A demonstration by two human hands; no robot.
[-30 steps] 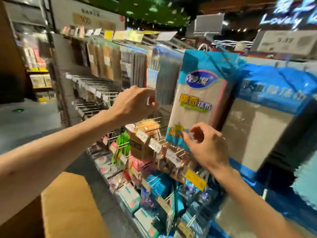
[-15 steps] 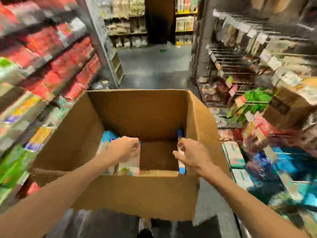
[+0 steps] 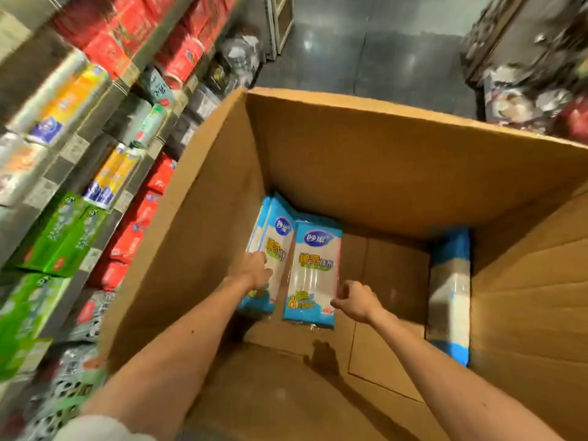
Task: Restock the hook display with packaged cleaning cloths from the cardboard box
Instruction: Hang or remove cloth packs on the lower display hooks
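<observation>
The right hand (image 3: 356,302) pinches the lower right edge of the middle pack (image 3: 315,272), which lies on the brown bottom of the cardboard box (image 3: 366,173). The left hand (image 3: 254,270) touches the left pack (image 3: 280,237), but its grip is hidden. Right of the right hand, a third pack (image 3: 450,291) stands against the box wall. Beyond lies a glossy grey floor (image 3: 350,43), with stocked shelves (image 3: 95,138) left of the left hand.

Matt brown corrugated cardboard box (image 3: 366,173), creased along its walls, cleaning-cloth packs (image 3: 313,272) were wrapped in glossy clear-and-blue plastic film, dark floor (image 3: 366,43) was polished and reflective.
</observation>
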